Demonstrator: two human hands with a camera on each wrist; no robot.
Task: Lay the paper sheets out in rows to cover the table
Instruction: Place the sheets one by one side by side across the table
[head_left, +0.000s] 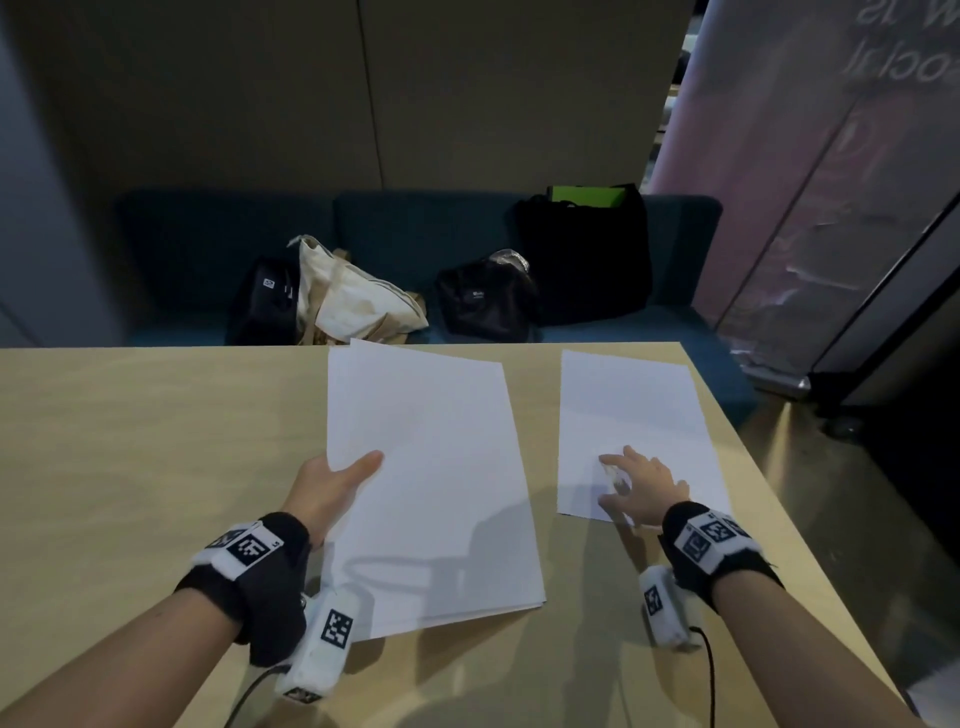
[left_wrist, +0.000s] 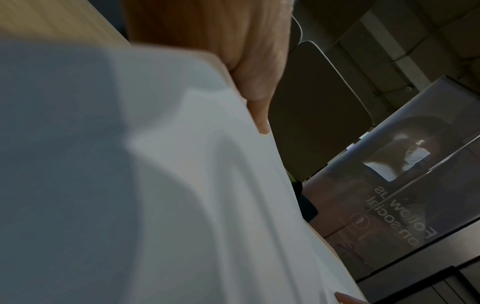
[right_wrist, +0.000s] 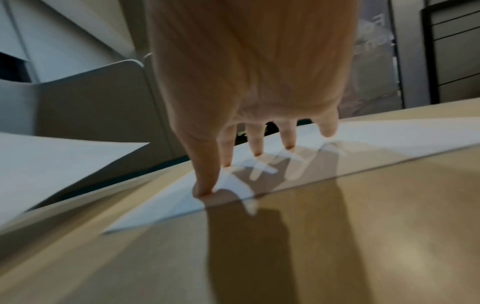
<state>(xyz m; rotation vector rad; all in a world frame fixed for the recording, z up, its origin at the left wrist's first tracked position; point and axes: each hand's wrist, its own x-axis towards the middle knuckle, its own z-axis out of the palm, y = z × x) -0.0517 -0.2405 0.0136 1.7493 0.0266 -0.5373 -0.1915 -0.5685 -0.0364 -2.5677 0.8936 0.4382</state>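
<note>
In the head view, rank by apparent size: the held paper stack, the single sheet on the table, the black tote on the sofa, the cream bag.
1. Paper stack, held in the left hand; nearest the camera, which inflates it.
2. Single sheet under the right hand.
3. Black tote.
4. Cream bag, partly hidden by the table.

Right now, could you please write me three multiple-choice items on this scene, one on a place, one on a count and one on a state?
1. Where does the single sheet lie?
A. near the table's far right corner
B. on the sofa
C. on the floor

2. How many sheets lie flat on the table?
A. one
B. four
C. six

3. What is the left hand doing?
A. resting empty
B. gripping the paper stack
C. pressing the table

Answers: 1 A, it lies by that corner under the right hand; 2 A, only that sheet is laid; 3 B, its thumb lies on top of the stack.
</note>
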